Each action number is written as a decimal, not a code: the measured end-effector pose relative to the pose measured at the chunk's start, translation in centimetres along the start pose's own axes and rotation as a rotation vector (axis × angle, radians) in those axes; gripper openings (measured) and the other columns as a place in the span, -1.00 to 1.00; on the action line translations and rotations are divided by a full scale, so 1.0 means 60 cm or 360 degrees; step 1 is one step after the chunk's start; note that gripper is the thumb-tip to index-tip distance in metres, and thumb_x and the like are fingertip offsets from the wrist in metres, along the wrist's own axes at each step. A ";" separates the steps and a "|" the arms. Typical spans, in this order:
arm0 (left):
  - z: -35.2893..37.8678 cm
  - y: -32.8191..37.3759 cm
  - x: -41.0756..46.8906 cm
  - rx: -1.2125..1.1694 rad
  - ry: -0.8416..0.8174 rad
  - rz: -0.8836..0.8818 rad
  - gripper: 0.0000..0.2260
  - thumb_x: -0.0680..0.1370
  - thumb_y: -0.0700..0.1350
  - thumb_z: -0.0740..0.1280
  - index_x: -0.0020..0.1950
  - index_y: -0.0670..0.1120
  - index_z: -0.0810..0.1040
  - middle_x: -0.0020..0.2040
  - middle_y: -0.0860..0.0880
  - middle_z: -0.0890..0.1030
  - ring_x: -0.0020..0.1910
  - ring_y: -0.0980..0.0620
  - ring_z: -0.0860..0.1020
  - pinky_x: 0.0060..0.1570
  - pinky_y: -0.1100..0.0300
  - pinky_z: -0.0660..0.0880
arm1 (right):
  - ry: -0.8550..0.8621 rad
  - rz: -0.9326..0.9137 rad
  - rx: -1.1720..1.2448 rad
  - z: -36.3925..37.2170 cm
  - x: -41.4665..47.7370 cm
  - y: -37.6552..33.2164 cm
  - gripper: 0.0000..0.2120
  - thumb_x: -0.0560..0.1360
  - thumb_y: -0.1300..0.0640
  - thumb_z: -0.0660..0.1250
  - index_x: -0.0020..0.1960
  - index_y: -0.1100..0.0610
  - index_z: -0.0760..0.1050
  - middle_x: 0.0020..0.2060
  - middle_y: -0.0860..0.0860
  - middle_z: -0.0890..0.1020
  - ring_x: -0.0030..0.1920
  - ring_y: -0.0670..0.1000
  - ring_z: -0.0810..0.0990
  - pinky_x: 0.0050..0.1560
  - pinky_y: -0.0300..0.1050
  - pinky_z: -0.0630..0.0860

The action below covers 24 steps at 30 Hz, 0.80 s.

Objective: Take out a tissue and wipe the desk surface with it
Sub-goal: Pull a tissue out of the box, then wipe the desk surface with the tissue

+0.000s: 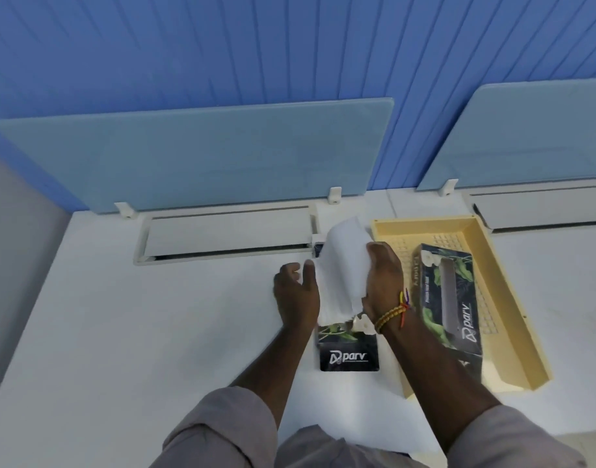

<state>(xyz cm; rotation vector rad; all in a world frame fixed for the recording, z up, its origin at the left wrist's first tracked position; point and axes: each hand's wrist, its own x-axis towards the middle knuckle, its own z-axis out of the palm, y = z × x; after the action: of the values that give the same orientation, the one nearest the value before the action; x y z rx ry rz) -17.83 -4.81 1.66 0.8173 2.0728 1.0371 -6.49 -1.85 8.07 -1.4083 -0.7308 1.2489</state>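
Pulling tissue (340,265) up from box (349,352) on desk (154,315): our right hand (384,278) pinches it, left hand (296,288) open, thumb alongside. Thin, limp, tears easily; we'd bunch it mid-sheet before wiping.

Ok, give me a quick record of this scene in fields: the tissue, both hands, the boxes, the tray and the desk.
tissue: white tissue raised above the tissue box on the desk, lower end at the box top
right hand: right hand gripping the tissue's right side; beaded bracelet on the wrist
left hand: left hand open at the tissue's left edge, thumb touching it
second box: matching tissue box lying in the yellow tray
desk: white desk, wiping not yet begun
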 end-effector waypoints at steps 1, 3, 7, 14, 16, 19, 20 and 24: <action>-0.022 0.005 0.003 -0.0282 -0.0158 -0.0139 -0.50 0.59 0.22 0.17 0.16 -0.19 0.57 0.08 -0.20 0.65 0.05 -0.16 0.62 0.02 0.04 0.54 | -0.0052 0.0044 -0.0027 0.012 -0.010 0.015 -0.85 0.46 0.05 0.23 -0.25 0.07 0.50 -0.26 0.05 0.53 -0.19 0.05 0.49 -0.13 -0.04 0.41; -0.076 0.003 0.009 -0.0885 -0.0579 -0.0605 -0.42 0.59 0.27 0.13 0.22 -0.20 0.58 0.06 -0.20 0.68 -0.02 -0.13 0.64 -0.01 0.04 0.55 | -0.0198 0.0143 -0.0147 0.048 -0.031 0.057 -0.84 0.42 -0.01 0.25 -0.21 0.05 0.54 -0.16 0.11 0.59 -0.11 0.13 0.54 -0.06 0.06 0.49; -0.167 -0.045 0.016 -0.1093 -0.0830 -0.0722 -0.54 0.55 0.12 0.33 0.33 -0.15 0.53 0.18 -0.20 0.66 0.08 -0.17 0.65 -0.10 -0.01 0.65 | -0.0407 0.0240 -0.0397 0.114 -0.094 0.113 -0.80 0.48 0.01 0.25 -0.19 0.14 0.44 -0.22 0.15 0.53 -0.19 0.12 0.50 -0.17 0.03 0.47; -0.295 -0.171 0.042 -0.1191 -0.0703 -0.0657 -0.40 0.38 -0.06 0.53 0.37 -0.20 0.49 0.28 -0.31 0.58 0.25 -0.34 0.56 0.19 -0.25 0.55 | -0.0839 0.0480 -0.0638 0.204 -0.173 0.191 -0.45 0.34 -0.21 0.46 0.13 0.16 0.51 -0.04 0.16 0.64 -0.10 0.14 0.66 -0.10 0.09 0.64; -0.317 -0.178 0.048 -0.1115 -0.0809 -0.0639 -0.47 0.42 -0.10 0.51 0.35 -0.20 0.52 0.26 -0.31 0.60 0.23 -0.34 0.58 0.18 -0.25 0.56 | -0.0976 0.0750 -0.0376 0.221 -0.180 0.201 -0.59 0.43 -0.03 0.45 0.11 0.26 0.57 -0.06 0.26 0.67 -0.10 0.23 0.66 -0.05 0.20 0.62; -0.342 -0.182 0.042 -0.0890 -0.0756 -0.0634 -0.57 0.41 -0.13 0.52 0.25 -0.19 0.57 0.16 -0.24 0.67 0.12 -0.25 0.65 0.00 -0.07 0.63 | -0.0949 0.0898 -0.0238 0.217 -0.184 0.210 -0.72 0.45 0.16 0.43 0.06 0.34 0.58 -0.07 0.31 0.66 -0.08 0.34 0.64 0.01 0.34 0.57; -0.348 -0.179 0.043 -0.0795 -0.0701 -0.0621 -0.56 0.40 -0.10 0.53 0.24 -0.16 0.56 0.12 -0.19 0.69 0.06 -0.18 0.67 -0.04 0.00 0.62 | -0.0840 0.0822 -0.0338 0.219 -0.179 0.205 -0.77 0.43 0.16 0.45 -0.02 0.32 0.59 -0.11 0.31 0.66 -0.12 0.33 0.64 -0.02 0.31 0.59; -0.431 -0.288 0.120 -0.0560 -0.0322 -0.0641 -0.64 0.45 -0.12 0.49 0.20 -0.21 0.56 -0.11 -0.10 0.65 -0.25 -0.02 0.59 -0.27 0.16 0.48 | -0.0242 0.0096 -0.0863 0.271 -0.183 0.259 -0.76 0.35 0.07 0.44 -0.36 0.09 0.40 -0.42 0.10 0.40 -0.38 0.03 0.39 -0.34 -0.09 0.33</action>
<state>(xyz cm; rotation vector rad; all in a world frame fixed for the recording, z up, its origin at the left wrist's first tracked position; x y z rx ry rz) -46.23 -18.65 -3.04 0.2962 1.7205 1.0040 -27.79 -10.73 -1.62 -1.7901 -1.2034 1.2677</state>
